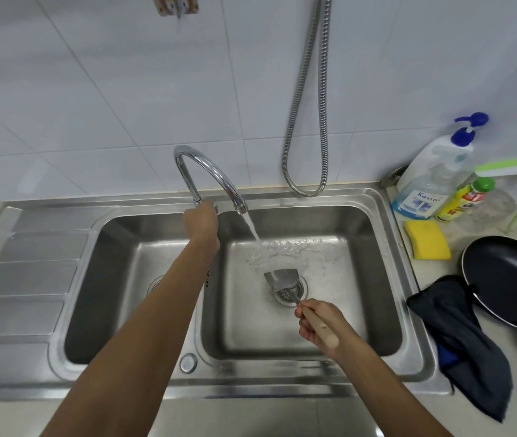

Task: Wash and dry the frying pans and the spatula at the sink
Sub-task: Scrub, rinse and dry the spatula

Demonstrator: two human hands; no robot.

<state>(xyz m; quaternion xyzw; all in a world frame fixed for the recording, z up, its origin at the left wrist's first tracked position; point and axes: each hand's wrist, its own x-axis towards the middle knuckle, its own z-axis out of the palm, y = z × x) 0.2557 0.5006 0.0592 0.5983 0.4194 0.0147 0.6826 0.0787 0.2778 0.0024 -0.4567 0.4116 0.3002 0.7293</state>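
A person stood at a steel double sink (386,234), seen from above, both bare arms reaching in from the bottom of the frame. The right hand (320,326), lower centre right, was closed around the wooden handle of a metal spatula (282,277). Its blade pointed up-frame, over the drain strainer (287,294) of the right basin. The left hand (202,217), at centre, reached to the base of the curved tap (206,171); its fingers were hidden behind it, so whether it gripped the lever could not be told. Water (252,230) ran from the spout and splashed on the basin floor just above the blade, not clearly onto it.

At the right edge, on the counter, lay a black frying pan (509,279), partly resting on a dark cloth (459,342). Above these sat a yellow sponge (427,239) and soap bottles (433,178).

The step in hand looked like rinsing the spatula. The next move probably called for sliding the blade up into the stream and turning it so both faces were wetted, then drying it with the cloth.
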